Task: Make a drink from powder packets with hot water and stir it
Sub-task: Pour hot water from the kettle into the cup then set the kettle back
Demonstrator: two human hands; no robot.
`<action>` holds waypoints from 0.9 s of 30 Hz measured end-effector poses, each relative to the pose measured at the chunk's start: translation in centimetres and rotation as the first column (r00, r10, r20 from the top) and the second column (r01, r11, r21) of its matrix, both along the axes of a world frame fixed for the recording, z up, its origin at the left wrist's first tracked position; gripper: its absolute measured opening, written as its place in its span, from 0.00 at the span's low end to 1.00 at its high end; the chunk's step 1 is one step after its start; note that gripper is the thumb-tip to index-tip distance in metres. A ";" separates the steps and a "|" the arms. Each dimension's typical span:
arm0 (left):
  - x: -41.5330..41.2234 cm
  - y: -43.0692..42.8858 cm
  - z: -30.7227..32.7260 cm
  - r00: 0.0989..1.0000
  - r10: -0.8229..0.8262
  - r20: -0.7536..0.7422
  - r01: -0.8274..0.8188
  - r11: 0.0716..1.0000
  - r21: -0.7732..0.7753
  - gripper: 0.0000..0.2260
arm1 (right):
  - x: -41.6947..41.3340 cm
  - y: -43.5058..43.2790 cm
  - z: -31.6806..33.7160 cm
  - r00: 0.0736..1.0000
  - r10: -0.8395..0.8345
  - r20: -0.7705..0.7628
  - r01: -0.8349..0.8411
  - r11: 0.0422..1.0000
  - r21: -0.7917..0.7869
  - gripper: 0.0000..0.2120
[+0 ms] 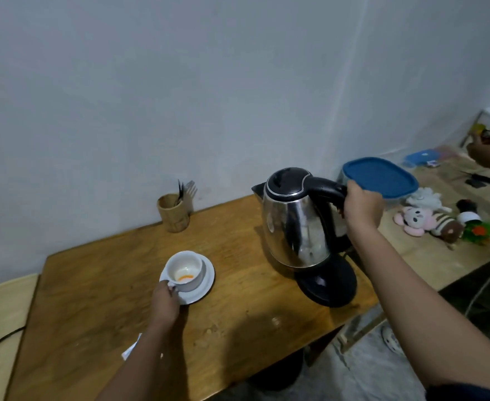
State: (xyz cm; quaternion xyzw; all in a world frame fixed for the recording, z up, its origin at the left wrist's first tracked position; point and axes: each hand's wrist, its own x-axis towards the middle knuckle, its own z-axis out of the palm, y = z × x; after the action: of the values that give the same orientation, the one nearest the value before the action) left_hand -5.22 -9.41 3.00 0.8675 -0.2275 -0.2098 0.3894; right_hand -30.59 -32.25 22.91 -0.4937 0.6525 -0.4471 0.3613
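A white cup (184, 267) stands on a white saucer (207, 280) on the wooden table (99, 285); pale and orange powder lies in the cup's bottom. My left hand (165, 302) grips the cup's handle at its near side. A steel electric kettle (294, 224) with a black lid is tilted slightly above its black base (329, 285). My right hand (362, 206) is closed around the kettle's black handle. A torn white packet (131, 350) peeks out beside my left forearm.
A wooden holder (174, 212) with forks stands at the wall behind the cup. A blue-lidded container (379, 176) sits behind the kettle. Plush toys (428, 221) lie on a lower surface at right. Another person's hand (489, 153) shows at the far right edge.
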 end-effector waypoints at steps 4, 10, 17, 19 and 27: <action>0.9 0.5 0.8 0.996 -0.079 0.041 0.080 0.997 -0.008 0.07 | 3.9 0.2 -1.4 0.976 0.188 -0.106 -0.187 0.982 0.016 0.21; 2.1 1.3 0.9 0.985 -0.172 0.015 0.171 0.984 0.048 0.04 | 9.2 2.1 -2.6 0.918 0.314 -0.243 -0.320 0.947 0.018 0.17; 2.4 1.5 1.7 0.987 -0.162 0.007 0.160 0.980 0.118 0.13 | 12.7 2.6 -3.4 0.757 0.481 -0.442 -0.537 0.843 -0.003 0.20; 2.0 1.3 2.1 0.992 -0.125 -0.001 0.124 0.985 0.116 0.14 | 13.4 2.6 -3.1 0.714 0.494 -0.497 -0.573 0.819 -0.010 0.21; 1.1 0.9 2.1 1.000 -0.019 -0.015 0.019 0.998 0.055 0.13 | 15.2 2.1 -2.7 0.603 0.547 -0.581 -0.692 0.721 -0.040 0.21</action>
State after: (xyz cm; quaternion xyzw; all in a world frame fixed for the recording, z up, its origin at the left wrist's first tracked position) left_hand -4.12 -8.50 5.08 0.8741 -0.2270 -0.2261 0.3650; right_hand -15.42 -30.12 20.18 -0.8363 0.4463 -0.2190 0.2312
